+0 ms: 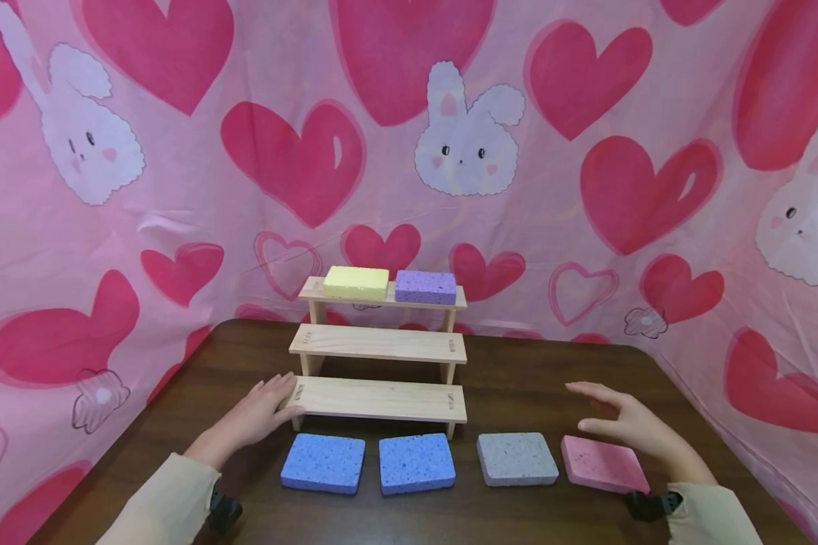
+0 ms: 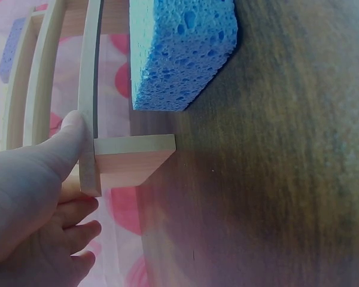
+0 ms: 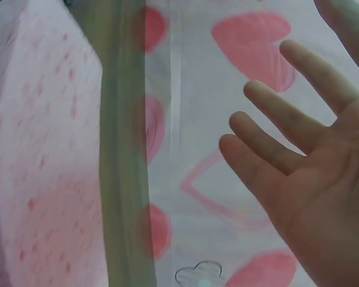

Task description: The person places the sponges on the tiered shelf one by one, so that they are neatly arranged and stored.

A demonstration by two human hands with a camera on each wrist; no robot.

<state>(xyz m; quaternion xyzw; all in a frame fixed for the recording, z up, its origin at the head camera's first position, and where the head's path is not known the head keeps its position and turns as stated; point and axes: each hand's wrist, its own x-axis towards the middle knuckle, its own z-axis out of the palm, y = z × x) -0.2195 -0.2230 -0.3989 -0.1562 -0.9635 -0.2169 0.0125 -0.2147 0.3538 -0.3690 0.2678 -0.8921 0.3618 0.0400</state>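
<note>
My left hand grips the left end of the lowest step of a three-step wooden stand. In the left wrist view its thumb lies on the board's front edge, with the fingers at the end of the board. My right hand hovers above and behind a pink sponge, fingers spread and holding nothing. In the right wrist view the pink sponge stands apart from the fingers. Left of it lie a grey sponge and two blue sponges, one left and one right.
A yellow sponge and a purple sponge sit side by side on the top step. The middle step shows bare wood. Everything stands on a dark brown table, with a pink heart-and-rabbit cloth hanging behind and beside it.
</note>
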